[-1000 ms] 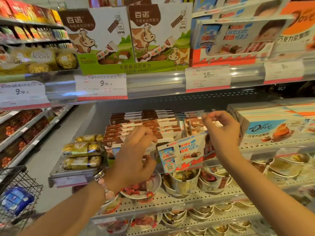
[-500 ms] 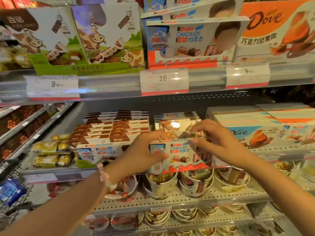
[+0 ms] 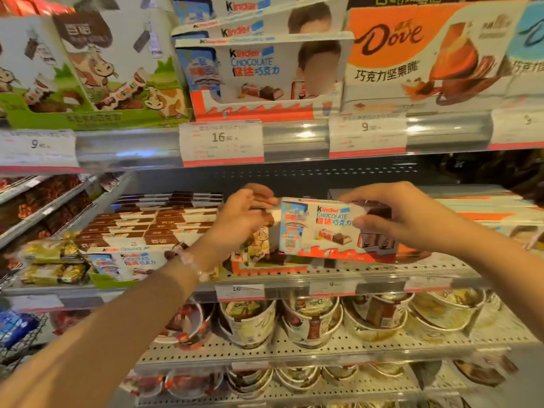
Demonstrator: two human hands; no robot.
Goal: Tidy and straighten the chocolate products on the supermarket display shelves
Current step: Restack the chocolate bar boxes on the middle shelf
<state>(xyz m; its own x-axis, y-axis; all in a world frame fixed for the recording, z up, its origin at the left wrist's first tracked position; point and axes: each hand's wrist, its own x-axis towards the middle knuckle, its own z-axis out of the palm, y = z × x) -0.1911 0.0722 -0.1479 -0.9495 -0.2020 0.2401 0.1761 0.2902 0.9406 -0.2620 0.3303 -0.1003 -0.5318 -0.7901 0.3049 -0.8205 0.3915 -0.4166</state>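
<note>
Between the price-strip rail of the upper shelf (image 3: 294, 139) overhead and the perforated middle shelf (image 3: 368, 267) below, a dark open gap above the stock, widest behind the two hands. Left on that middle shelf, flat brown-and-white bar boxes (image 3: 153, 222) stacked in rows, with a second Kinder pack (image 3: 129, 262) standing at their front edge and gold-wrapped chocolates (image 3: 53, 260) beside it at the shelf's left end. Right, low Dove cartons (image 3: 485, 207) close against the held item. Below the shelf lip, paper cups (image 3: 309, 319) crowded in a row.

Raised just above the shelf front, tilted slightly down to the right: Kinder Chocolate box (image 3: 326, 228), face toward the camera, over an orange-edged tray (image 3: 265, 267). Right hand (image 3: 412, 219) gripping the box's right end, fingers curled over the top edge, thumb pressed on the front. Left hand (image 3: 238, 222) at the box's upper left corner, fingertips pinching it, wrist with bead bracelet (image 3: 191, 260) bent upward. Both forearms reaching in from below, converging on the box.
</note>
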